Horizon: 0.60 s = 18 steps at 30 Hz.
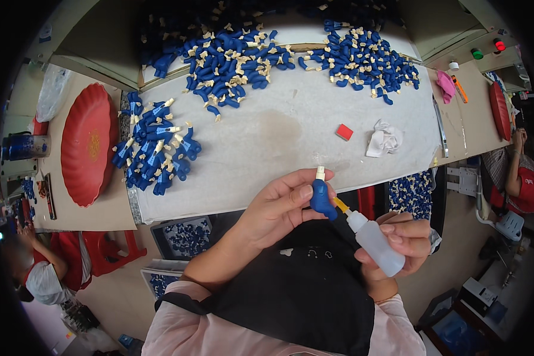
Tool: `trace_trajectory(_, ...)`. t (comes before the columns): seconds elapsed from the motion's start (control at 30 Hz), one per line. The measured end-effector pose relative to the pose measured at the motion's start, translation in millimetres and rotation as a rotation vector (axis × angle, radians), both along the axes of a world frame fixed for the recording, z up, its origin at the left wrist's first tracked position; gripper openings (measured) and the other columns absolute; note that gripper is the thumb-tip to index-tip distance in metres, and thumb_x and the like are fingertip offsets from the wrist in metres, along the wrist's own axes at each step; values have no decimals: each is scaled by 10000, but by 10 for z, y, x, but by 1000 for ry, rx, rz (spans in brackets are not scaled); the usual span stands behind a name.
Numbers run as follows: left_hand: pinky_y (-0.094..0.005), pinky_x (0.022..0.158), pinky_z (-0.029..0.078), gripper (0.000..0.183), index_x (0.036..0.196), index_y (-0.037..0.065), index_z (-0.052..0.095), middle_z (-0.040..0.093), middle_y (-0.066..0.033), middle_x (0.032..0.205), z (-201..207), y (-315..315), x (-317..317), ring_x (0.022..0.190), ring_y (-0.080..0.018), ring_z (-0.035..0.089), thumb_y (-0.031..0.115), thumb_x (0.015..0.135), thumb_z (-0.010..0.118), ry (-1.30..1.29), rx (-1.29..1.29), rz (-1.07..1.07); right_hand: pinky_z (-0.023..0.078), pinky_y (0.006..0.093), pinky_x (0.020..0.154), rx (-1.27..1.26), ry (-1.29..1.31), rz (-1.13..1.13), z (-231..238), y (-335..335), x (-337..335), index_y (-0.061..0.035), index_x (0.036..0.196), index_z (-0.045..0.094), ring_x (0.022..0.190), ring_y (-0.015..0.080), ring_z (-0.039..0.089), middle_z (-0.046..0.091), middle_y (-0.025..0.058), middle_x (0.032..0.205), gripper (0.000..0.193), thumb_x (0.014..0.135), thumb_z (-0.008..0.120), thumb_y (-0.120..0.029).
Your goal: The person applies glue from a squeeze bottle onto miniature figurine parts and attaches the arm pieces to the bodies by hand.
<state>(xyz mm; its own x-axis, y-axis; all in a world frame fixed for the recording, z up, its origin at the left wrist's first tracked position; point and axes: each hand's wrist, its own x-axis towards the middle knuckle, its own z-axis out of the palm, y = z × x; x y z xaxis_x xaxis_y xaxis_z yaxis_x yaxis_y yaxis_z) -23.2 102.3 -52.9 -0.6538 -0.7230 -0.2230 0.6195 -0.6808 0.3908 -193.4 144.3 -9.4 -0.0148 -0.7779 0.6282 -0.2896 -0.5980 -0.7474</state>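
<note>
Left hand (277,206): thumb and fingers pinch a small blue, cream-tipped moulded piece (321,197) near the white-covered worktop (219,175), apparently steadying it.
Right hand (407,240): curled round a translucent white squeeze bottle (377,244), tilted seemingly so its yellow nozzle (341,205) reaches the piece.

The blue piece (321,200), smooth and rounded with a narrow cream end and a wider, bent blue end, is held in the fingertips of the left hand (282,204) at the near edge of the surface (231,166), its cream end toward the far edge. The bottle (381,248), pale and translucent with a white neck and thin yellow tip, lies tilted in the right hand (404,240), its tip at the piece's side, contact unclear.
</note>
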Motion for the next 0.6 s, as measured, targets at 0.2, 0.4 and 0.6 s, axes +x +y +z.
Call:
trace_trajectory(0.2,-299,776,444,333,1148,18,426,528,-142,956,23,5,-5,920,-222,529,179,859,456,-20,-3,-9,424,243,476,-12,66,90,-6,7,-8,-63,900,444,592,144,458,433,72,831,463,580,772,-129)
trace_trajectory(0.4,-297,778,442,320,1141,20,434,530,-139,950,30,15,-10,917,-221,528,179,863,447,-30,-12,4,420,242,478,-9,75,100,-17,10,2,-63,908,441,596,145,459,432,74,834,485,559,777,-84)
trace_trajectory(0.6,-291,771,444,313,1138,21,438,531,-136,948,29,18,-11,916,-216,529,174,865,443,-49,-25,10,419,240,484,-5,87,89,-20,11,5,-65,906,440,596,139,460,432,73,830,473,570,772,-90)
